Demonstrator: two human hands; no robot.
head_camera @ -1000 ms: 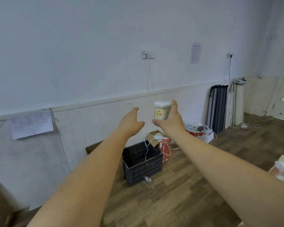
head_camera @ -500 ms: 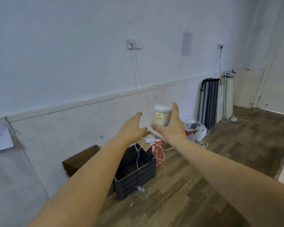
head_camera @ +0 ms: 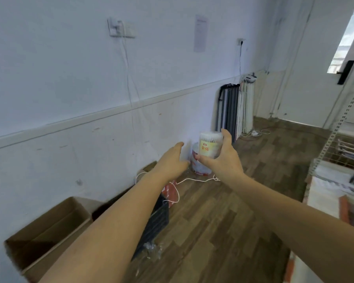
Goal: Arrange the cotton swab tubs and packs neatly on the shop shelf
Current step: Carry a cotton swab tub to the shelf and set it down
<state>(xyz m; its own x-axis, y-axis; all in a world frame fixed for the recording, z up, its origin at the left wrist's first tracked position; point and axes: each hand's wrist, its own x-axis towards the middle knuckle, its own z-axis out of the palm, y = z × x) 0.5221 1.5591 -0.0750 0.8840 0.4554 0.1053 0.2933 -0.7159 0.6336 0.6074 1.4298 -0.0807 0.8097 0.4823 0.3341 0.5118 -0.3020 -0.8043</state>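
A clear round tub of cotton swabs (head_camera: 209, 145) with a yellow label is held upright in the air at arm's length. My right hand (head_camera: 223, 158) grips it from the right, thumb under its base and fingers round its far side. Just left of the tub my left hand (head_camera: 172, 160) hovers with relaxed fingers, holding nothing and a short gap away from the tub. The shop shelf (head_camera: 339, 160), a white wire rack with a perforated upright, shows at the right edge with stock lying on it.
A black plastic crate (head_camera: 157, 219) and an open cardboard box (head_camera: 49, 231) stand on the wood floor by the wall. A white and red bucket (head_camera: 200, 166), white cables and folded panels (head_camera: 229, 107) lie farther along. A door (head_camera: 335, 58) is at the back right.
The view has swung right, bringing the shelf and door into sight. Both hands and the tub have kept their pose relative to each other, now lower in the frame.
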